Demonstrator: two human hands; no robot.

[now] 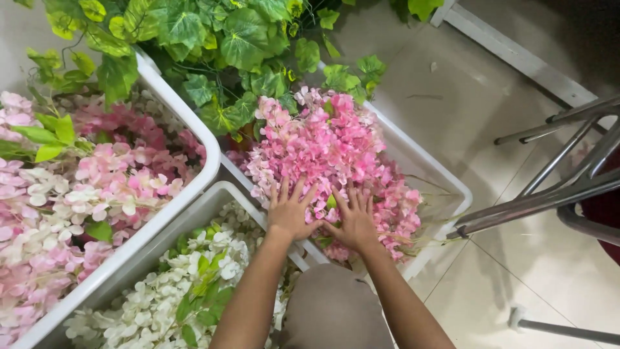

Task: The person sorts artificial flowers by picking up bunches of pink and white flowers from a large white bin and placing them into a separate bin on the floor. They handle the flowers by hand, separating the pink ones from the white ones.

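Both my hands rest palm-down on a heap of pink artificial flowers [323, 145] that fills a white bin [445, 178]. My left hand [290, 210] presses the near left part of the heap with fingers spread. Beside it, thumbs almost touching, my right hand [354, 220] lies flat on the blossoms. Neither hand grips anything. My knee [329, 310] shows below between my forearms.
A white bin [213, 200] of white flowers with green leaves sits at the lower left. A larger bin [194, 129] of pale pink and white flowers is at far left. Green leafy vines [219, 45] hang at the top. Metal chair legs [549, 187] stand on the tiled floor at right.
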